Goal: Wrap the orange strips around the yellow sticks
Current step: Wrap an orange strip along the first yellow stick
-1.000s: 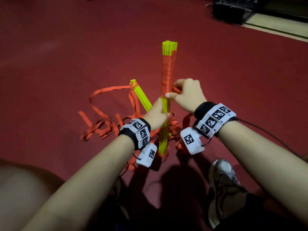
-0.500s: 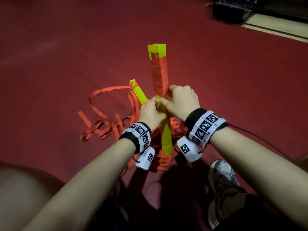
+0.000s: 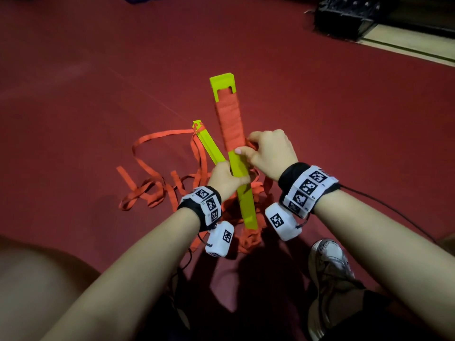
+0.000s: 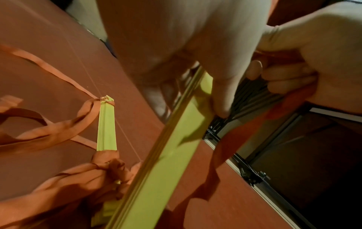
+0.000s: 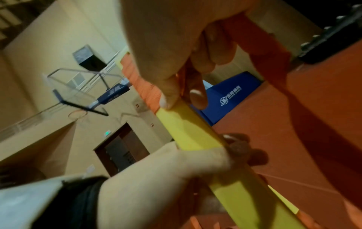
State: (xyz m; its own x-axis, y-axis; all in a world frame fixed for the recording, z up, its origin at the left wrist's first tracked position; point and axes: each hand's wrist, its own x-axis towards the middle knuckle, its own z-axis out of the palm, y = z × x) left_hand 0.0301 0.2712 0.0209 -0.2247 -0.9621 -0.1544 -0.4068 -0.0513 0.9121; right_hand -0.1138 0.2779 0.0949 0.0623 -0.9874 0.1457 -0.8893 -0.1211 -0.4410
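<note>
The left hand (image 3: 225,179) clasps the upright yellow stick (image 3: 240,183) to steady it; the right hand (image 3: 269,153) pinches the orange strip (image 3: 231,124) taut for winding.

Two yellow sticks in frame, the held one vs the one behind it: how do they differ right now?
Held stick: gripped by the left hand, raised off the floor; the other stick is in no hand and slants down into the loose strips.
Held stick: orange wrap covers its upper part, the right hand pinching the strip at the wrap's lower edge; the other stick has strip only at its top end.
Shared: both yellow, flat, with a notched top.
</note>
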